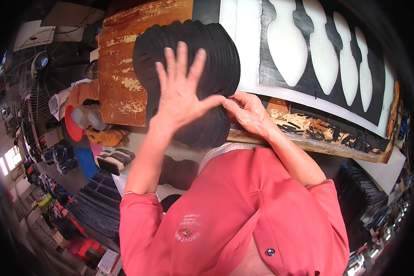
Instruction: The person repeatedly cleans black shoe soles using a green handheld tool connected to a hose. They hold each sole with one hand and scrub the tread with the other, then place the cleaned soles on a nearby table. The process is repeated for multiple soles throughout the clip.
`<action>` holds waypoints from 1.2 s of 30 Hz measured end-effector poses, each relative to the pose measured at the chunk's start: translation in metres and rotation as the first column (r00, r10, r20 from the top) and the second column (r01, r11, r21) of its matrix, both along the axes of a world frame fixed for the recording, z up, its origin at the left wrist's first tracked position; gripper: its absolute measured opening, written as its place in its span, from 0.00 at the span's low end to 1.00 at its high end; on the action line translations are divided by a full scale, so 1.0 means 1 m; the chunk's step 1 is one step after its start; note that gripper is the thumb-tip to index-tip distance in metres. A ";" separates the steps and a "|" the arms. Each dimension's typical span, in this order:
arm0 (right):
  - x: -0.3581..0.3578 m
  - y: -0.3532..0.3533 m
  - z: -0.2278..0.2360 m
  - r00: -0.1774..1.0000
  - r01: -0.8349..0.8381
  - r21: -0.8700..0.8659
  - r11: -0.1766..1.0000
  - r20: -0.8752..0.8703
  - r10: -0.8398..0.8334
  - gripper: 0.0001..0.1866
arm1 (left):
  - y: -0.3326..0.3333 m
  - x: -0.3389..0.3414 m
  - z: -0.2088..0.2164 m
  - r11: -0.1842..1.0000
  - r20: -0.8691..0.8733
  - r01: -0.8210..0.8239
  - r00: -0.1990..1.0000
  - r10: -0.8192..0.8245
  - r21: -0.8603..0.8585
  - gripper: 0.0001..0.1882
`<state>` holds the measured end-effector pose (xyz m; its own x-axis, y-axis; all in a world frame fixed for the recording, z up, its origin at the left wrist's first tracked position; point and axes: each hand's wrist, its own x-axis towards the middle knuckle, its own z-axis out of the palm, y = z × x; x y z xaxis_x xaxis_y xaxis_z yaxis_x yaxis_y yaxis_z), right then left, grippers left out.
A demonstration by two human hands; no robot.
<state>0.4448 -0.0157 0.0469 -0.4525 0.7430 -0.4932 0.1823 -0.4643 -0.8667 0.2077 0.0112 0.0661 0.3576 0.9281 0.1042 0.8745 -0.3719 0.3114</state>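
Head view: left hand [179,99] laid flat, fingers [183,57] spread wide, against fanned stack of black sole-shaped cutouts [216,55] on worn wooden counter [119,69]. Right hand [248,112], fingers pinching stack's lower right edge beside left thumb. Black sheet with sole-shaped holes [308,78] just right of stack

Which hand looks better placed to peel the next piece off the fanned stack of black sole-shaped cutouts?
Probably the right hand: its fingertips pinch at the lower edge of the fanned stack of black sole-shaped foam cutouts. The left hand lies flat on the stack, fingers spread, steadying it.
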 end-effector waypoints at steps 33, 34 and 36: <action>0.114 0.230 0.112 0.636 -0.605 0.777 -0.174 0.340 -0.693 0.24 | 0.004 -0.020 -0.016 0.992 -0.035 -0.117 0.992 0.119 0.041 0.62; 0.117 0.241 0.113 0.564 -0.658 0.751 -0.048 0.450 -0.692 0.28 | 0.005 -0.021 -0.017 0.992 -0.023 -0.119 0.993 0.120 0.052 0.61; 0.117 0.258 0.119 0.455 -0.714 0.684 0.146 0.613 -0.646 0.31 | 0.005 -0.022 -0.018 0.990 -0.037 -0.133 0.990 0.135 0.053 0.61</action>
<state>0.5621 0.2428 0.1662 -0.4746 0.7703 0.4259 0.8753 0.4639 0.1363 0.1858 0.0163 0.0476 0.2349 0.9619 0.1400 0.9290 -0.2646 0.2587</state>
